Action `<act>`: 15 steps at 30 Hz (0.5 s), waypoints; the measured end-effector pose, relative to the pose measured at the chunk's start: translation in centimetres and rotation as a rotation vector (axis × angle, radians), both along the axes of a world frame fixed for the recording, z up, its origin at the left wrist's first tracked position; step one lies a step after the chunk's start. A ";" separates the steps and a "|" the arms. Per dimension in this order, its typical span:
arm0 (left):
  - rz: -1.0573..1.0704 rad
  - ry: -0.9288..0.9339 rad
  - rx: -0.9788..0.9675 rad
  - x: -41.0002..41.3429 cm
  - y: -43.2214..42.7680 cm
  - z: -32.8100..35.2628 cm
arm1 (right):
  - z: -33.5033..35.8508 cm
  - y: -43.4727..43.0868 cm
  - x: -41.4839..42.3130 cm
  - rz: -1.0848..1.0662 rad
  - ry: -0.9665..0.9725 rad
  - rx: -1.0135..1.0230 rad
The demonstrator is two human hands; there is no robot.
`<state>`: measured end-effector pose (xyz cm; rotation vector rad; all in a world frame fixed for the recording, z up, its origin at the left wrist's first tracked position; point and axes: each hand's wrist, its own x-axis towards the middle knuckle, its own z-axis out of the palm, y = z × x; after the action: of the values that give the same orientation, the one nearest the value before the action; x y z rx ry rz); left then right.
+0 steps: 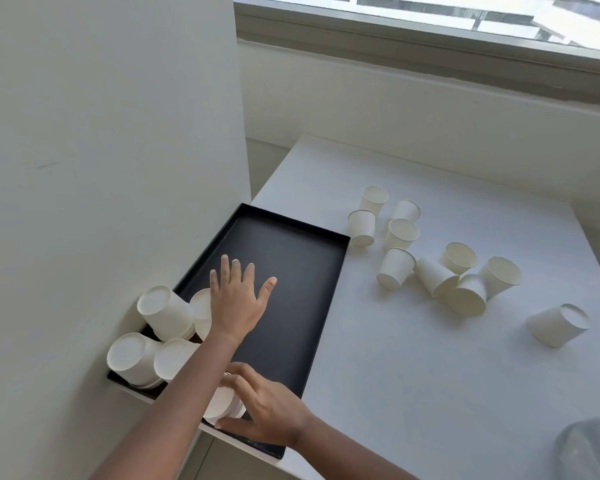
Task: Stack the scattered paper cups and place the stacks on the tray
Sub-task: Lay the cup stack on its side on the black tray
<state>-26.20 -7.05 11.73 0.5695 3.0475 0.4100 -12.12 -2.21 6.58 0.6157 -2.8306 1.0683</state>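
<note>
A black rectangular tray (pixel 291 271) lies at the table's left edge against the wall. Upside-down stacks of white paper cups stand at its near left end: one stack (pixel 165 311), another stack (pixel 130 360), and a third stack (pixel 174 363). My left hand (pixel 238 299) hovers flat and spread over the tray, holding nothing, partly hiding a further cup (pixel 201 311). My right hand (pixel 267 407) grips a short stack of cups (pixel 222 403) at the tray's near end. Several loose cups (pixel 430 251) lie scattered on the table to the right, some upright, some tipped.
The white table (pixel 413 375) meets a white wall (pixel 101 168) on the left, and a window sill (pixel 430 39) runs along the back. One tipped cup (pixel 558 325) lies apart near the right edge. A grey object (pixel 589 448) shows at the bottom right corner.
</note>
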 end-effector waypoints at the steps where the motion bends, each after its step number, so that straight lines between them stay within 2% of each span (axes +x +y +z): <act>1: -0.021 0.001 0.004 0.1 0.4 0.0 | 0.0 0.2 0.1 0.010 0.009 0.004; 7: -0.133 -0.036 0.057 1.1 2.9 -0.5 | 0.2 3.9 0.9 -0.107 0.066 0.021; 15: -0.314 -0.111 0.060 4.5 7.7 -1.6 | -0.3 12.8 2.5 -0.581 0.098 0.100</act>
<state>-21.66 0.66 10.09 0.9741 2.7817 0.5014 -9.61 10.60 6.24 -0.1533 -2.7113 0.7662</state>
